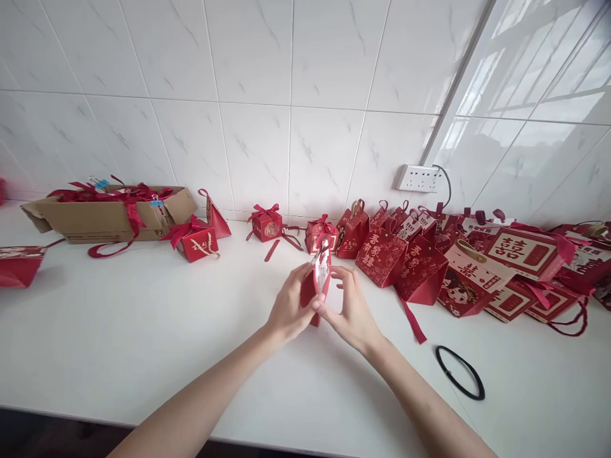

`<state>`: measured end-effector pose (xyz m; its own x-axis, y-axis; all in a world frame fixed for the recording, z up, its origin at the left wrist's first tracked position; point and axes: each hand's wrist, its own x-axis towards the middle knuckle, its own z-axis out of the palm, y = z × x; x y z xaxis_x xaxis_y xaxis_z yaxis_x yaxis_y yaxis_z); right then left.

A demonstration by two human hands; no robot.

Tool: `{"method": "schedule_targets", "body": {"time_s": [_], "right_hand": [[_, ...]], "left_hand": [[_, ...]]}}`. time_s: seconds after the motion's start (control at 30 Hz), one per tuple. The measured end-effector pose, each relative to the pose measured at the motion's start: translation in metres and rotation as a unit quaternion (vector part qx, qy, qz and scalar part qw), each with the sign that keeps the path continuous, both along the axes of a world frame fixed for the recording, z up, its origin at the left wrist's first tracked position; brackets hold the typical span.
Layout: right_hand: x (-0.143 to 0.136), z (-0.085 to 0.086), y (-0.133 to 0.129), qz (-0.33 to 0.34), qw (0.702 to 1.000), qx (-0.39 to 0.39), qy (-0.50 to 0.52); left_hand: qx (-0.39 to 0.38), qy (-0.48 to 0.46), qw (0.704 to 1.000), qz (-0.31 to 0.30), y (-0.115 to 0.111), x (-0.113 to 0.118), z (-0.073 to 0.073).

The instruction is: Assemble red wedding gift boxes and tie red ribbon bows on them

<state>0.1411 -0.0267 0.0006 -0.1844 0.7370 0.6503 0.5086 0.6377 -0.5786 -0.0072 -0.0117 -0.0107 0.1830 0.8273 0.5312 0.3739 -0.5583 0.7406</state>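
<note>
Above the middle of the white table, a red paper gift box point(321, 275) stands upright between my hands, seen edge-on, with a pale patterned side facing right. My left hand point(290, 304) is closed on its left side, thumb near the lower front edge. My right hand point(351, 308) touches the same edge with its thumb tip, its fingers curved around the far right side. Just behind it sits a small red box with a ribbon bow point(321, 234). The inside of the held box is hidden.
A cardboard carton point(109, 219) of red ribbons stands at the back left, near a red box with a rope handle point(203, 245). Several finished-looking red gift boxes point(382, 254) crowd the right. A black elastic loop point(459, 373) lies front right; a power strip point(420, 179) is on the wall.
</note>
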Motion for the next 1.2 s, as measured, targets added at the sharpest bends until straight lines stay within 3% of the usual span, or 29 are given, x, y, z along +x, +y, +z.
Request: {"method": "schedule_targets", "body": {"time_s": [0.13,0.27,0.33,0.47,0.53,0.83,1.0,1.2], "right_hand": [[0.003,0.002,0.005,0.017,0.989,-0.108,0.104],[0.017,0.012,0.011,0.051,0.962,-0.193,0.187],[0.023,0.015,0.013,0.09,0.949,-0.224,0.2],[0.028,0.014,0.015,0.124,0.934,-0.255,0.216],[0.028,0.013,0.015,0.129,0.934,-0.255,0.215],[0.023,0.015,0.01,0.071,0.948,-0.201,0.236],[0.024,0.015,0.011,0.076,0.946,-0.209,0.237],[0.025,0.014,0.015,0.099,0.937,-0.226,0.247]], "left_hand": [[0.099,0.081,0.99,-0.068,0.002,-0.005,-0.006],[0.173,0.004,0.985,0.023,0.012,-0.011,-0.003],[0.144,-0.068,0.986,0.05,0.015,-0.013,0.002],[-0.031,-0.143,0.988,-0.045,0.016,-0.012,0.01],[-0.08,-0.157,0.983,-0.059,0.014,-0.011,0.011],[-0.063,-0.14,0.987,-0.055,0.012,-0.01,0.014],[-0.078,-0.161,0.981,-0.076,0.013,-0.012,0.013],[-0.074,-0.143,0.985,-0.059,0.014,-0.012,0.012]]}}
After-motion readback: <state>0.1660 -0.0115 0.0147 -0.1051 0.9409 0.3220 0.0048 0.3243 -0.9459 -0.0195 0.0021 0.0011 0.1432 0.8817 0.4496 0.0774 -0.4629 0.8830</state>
